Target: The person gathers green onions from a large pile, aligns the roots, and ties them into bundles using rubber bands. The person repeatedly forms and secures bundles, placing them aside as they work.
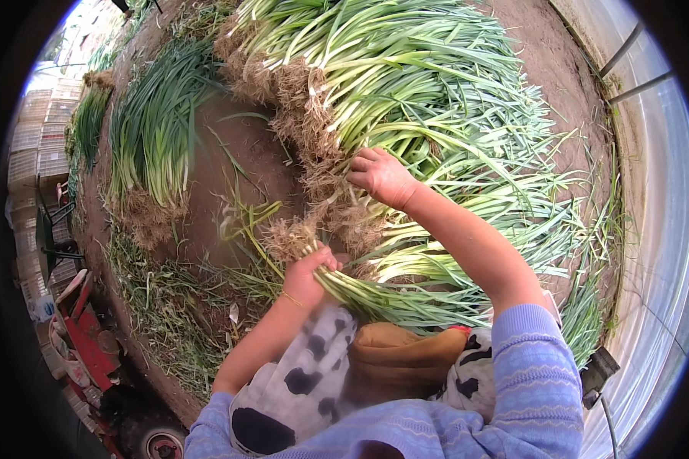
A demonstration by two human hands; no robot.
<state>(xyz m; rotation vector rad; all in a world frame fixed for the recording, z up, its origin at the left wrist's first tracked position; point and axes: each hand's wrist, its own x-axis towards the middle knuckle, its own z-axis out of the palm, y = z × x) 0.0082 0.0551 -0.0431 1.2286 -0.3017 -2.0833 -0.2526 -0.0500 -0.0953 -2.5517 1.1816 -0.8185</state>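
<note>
My left hand [310, 274] is closed around a small bunch of leek-like plants [373, 292]. Their brown, fibrous roots [290, 238] stick out above the fist, and the green leaves trail to the right across my lap. Over the root ends of a large heap of the same plants [436, 115] is my right hand [382, 178], fingers bent. Whether a stalk is pinched under those fingers is hidden. Most of the heap's roots [304, 115] face left, with the leaves fanned to the right.
Another pile of plants [155, 126] lies on the soil [235, 149] at left. Plant scraps [172, 321] litter the ground below it. Stacked plastic crates [40, 132] and a red machine [89, 338] stand at far left. Clear plastic sheeting [654, 229] runs along the right.
</note>
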